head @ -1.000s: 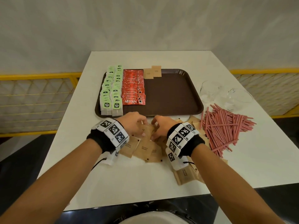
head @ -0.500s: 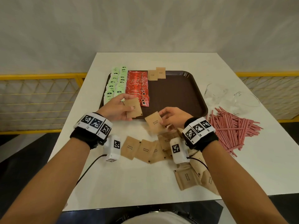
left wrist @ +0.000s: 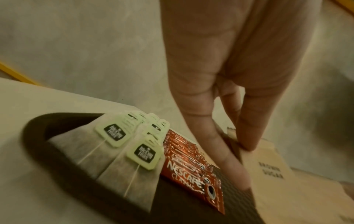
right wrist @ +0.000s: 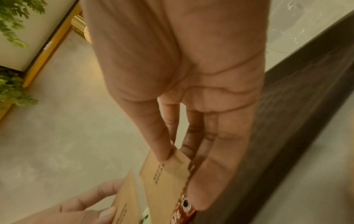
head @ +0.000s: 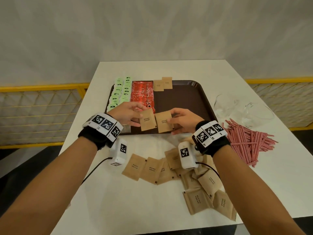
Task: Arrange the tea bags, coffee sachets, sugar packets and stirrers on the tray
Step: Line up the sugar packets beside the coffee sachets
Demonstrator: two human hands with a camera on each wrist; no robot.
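**Two sugar packets held over the tray's near edge**

We hold one brown sugar packet in each hand, side by side, just above the near edge of the tray (head: 186, 99). Our left hand (head: 125, 113) pinches the left packet (head: 147, 119) between thumb and fingers; our right hand (head: 183, 120) pinches the right packet (head: 164, 122) in the same way. Both packets are flat squares of tan paper with "BROWN SUGAR" printed in small dark letters, and their inner edges almost touch.

On the tray, the tea bags (head: 121, 93) with pale green tags lie in two columns along its left side. Beside them, toward the tray's middle, is a column of red coffee sachets (head: 143, 94). Two more sugar packets (head: 162, 84) lie at the tray's far edge, next to the sachets. The right half of the tray is bare dark brown.

Near the tray, on our side, many loose sugar packets (head: 169, 168) are spread on the white table (head: 186, 68). To the right of the tray lies a pile of red striped stirrers (head: 245, 141), and behind the pile stand two clear glass vessels (head: 243, 111). Behind the table we see a pale grey wall (head: 152, 28) and yellow railings (head: 42, 112) on both sides.
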